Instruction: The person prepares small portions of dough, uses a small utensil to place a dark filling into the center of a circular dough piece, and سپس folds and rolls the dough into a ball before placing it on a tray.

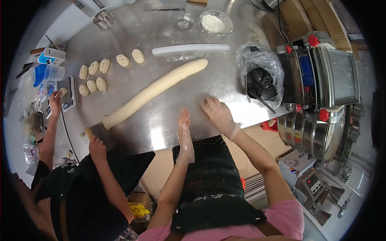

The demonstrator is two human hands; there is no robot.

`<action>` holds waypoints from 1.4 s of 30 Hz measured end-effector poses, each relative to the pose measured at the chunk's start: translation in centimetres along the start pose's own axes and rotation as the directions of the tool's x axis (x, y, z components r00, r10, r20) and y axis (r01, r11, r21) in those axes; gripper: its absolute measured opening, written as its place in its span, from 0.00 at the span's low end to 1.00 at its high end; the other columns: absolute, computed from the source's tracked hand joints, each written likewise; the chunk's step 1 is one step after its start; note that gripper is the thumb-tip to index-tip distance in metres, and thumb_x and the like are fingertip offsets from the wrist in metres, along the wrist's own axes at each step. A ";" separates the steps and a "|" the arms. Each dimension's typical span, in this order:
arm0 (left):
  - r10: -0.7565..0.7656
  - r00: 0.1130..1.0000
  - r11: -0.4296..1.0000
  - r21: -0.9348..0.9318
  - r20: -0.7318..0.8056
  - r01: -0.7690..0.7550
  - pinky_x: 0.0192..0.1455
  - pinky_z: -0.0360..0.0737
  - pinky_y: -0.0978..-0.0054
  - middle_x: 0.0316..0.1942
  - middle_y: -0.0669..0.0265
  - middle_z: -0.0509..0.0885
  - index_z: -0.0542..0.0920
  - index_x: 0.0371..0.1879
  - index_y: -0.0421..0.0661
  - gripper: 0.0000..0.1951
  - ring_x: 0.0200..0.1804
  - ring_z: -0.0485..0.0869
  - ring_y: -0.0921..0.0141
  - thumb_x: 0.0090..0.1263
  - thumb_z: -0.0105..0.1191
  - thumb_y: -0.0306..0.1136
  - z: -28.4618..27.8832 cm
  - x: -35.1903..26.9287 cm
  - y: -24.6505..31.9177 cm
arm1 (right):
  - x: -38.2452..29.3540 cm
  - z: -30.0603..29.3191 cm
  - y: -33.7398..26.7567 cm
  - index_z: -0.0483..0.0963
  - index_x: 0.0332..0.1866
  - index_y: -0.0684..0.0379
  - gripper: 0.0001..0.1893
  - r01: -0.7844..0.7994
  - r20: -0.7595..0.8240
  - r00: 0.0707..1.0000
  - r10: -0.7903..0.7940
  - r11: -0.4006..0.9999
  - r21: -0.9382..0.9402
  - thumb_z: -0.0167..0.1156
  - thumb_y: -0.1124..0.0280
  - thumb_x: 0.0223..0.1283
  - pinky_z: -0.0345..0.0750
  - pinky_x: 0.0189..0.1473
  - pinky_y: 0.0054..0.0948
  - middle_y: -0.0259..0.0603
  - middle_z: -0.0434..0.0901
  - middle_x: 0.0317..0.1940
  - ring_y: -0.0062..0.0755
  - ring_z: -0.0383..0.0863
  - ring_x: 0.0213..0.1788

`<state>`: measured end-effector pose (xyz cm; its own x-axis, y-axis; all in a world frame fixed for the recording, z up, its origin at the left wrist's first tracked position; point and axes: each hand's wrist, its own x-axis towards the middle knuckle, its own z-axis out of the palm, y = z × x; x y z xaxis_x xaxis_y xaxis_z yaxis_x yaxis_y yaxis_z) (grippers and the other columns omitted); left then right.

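Observation:
Both my hands wear clear plastic gloves and hold nothing. My left hand (185, 135) is turned edge-on near the front of the steel table (169, 126), its fingers stretched out. To its right, my right hand (218, 116) is palm down with fingers spread, at or just above the steel; contact cannot be told. Beyond them a long dough roll (155, 90) lies slantwise, apart from both hands. A white plastic rolling rod (191, 49) lies behind it. Several cut dough pieces (104, 66) sit at the left.
At left a co-worker's hand (98, 148) grips a wooden-handled cutter (88, 132) by the roll's end; the other hand (55, 104) touches dough on a scale (70, 93). A flour bowl (221, 28) stands behind. Right are a bagged dark mass (261, 82) and a roller machine (319, 78).

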<state>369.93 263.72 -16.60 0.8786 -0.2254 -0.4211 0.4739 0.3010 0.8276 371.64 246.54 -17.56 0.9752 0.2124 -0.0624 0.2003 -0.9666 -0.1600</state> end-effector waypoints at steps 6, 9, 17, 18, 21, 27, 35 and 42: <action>-0.136 0.987 0.965 -0.216 0.081 0.150 0.77 0.53 0.63 0.73 0.55 0.59 0.53 0.73 0.40 0.40 0.73 0.61 0.60 0.75 0.33 0.63 -0.3 2.4 -3.2 | -1.4 -1.5 0.1 0.74 0.57 0.50 0.29 -0.317 0.111 0.948 0.298 0.857 0.407 0.70 0.68 0.44 0.81 0.47 0.35 0.40 0.74 0.56 0.43 0.78 0.54; -0.366 0.825 0.706 -0.449 0.431 0.548 0.74 0.60 0.65 0.71 0.55 0.62 0.56 0.72 0.40 0.40 0.71 0.64 0.63 0.75 0.32 0.64 3.8 3.6 -1.1 | -3.2 -6.4 -1.4 0.73 0.59 0.49 0.29 -0.276 -0.018 0.934 0.356 0.756 0.594 0.67 0.68 0.46 0.82 0.45 0.35 0.39 0.76 0.54 0.42 0.81 0.48; -0.367 0.663 0.788 -0.161 0.653 0.595 0.70 0.67 0.64 0.69 0.54 0.67 0.63 0.68 0.40 0.37 0.68 0.68 0.62 0.75 0.34 0.62 12.8 0.6 -0.2 | -10.8 -12.4 0.0 0.73 0.57 0.53 0.27 -0.444 -0.153 0.812 0.564 0.766 0.464 0.67 0.65 0.48 0.83 0.40 0.38 0.43 0.76 0.53 0.46 0.83 0.44; -0.373 0.629 0.766 -0.157 0.682 0.624 0.70 0.67 0.63 0.68 0.54 0.67 0.63 0.68 0.40 0.37 0.68 0.68 0.61 0.75 0.35 0.62 13.4 0.3 -0.3 | -11.7 -13.4 0.2 0.73 0.55 0.55 0.25 -0.430 -0.164 0.804 0.572 0.749 0.505 0.67 0.66 0.48 0.83 0.41 0.38 0.43 0.76 0.52 0.46 0.82 0.45; -0.448 0.500 0.684 -0.076 0.741 0.726 0.70 0.67 0.62 0.67 0.54 0.68 0.63 0.68 0.40 0.37 0.68 0.69 0.61 0.74 0.37 0.61 17.8 -1.9 -0.3 | -15.9 -14.2 1.8 0.72 0.58 0.51 0.27 -0.512 -0.083 0.766 0.638 0.683 0.520 0.67 0.67 0.49 0.80 0.46 0.41 0.42 0.74 0.54 0.47 0.78 0.52; -0.594 0.294 0.574 0.138 0.749 0.807 0.66 0.71 0.59 0.62 0.54 0.72 0.66 0.64 0.41 0.35 0.64 0.72 0.60 0.72 0.42 0.62 28.7 -5.0 -4.4 | -25.8 -18.6 9.3 0.72 0.58 0.54 0.28 -0.561 -0.020 0.645 0.764 0.491 0.667 0.69 0.68 0.48 0.79 0.53 0.36 0.41 0.74 0.55 0.48 0.77 0.55; -0.691 0.059 0.623 0.553 0.720 0.554 0.76 0.53 0.59 0.72 0.51 0.61 0.57 0.71 0.35 0.37 0.74 0.60 0.57 0.76 0.36 0.58 36.8 -5.5 -12.7 | -42.8 -27.4 34.9 0.74 0.58 0.58 0.30 -0.733 -0.346 0.209 0.915 0.381 0.563 0.69 0.71 0.44 0.80 0.49 0.40 0.52 0.81 0.45 0.51 0.83 0.47; -0.748 0.309 0.650 0.556 0.587 0.518 0.74 0.55 0.60 0.71 0.51 0.63 0.58 0.71 0.36 0.35 0.72 0.63 0.58 0.78 0.35 0.55 37.3 -4.6 -13.8 | -49.0 -22.9 54.5 0.74 0.56 0.62 0.28 -0.882 -0.293 0.186 0.938 0.291 0.370 0.69 0.71 0.45 0.75 0.57 0.38 0.51 0.79 0.50 0.49 0.79 0.53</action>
<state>357.13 226.04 -12.20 -0.1184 -0.8390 -0.5310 0.7297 -0.4362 0.5266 336.96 180.15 -0.69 0.3969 -0.9091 0.1266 -0.8371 -0.4151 -0.3563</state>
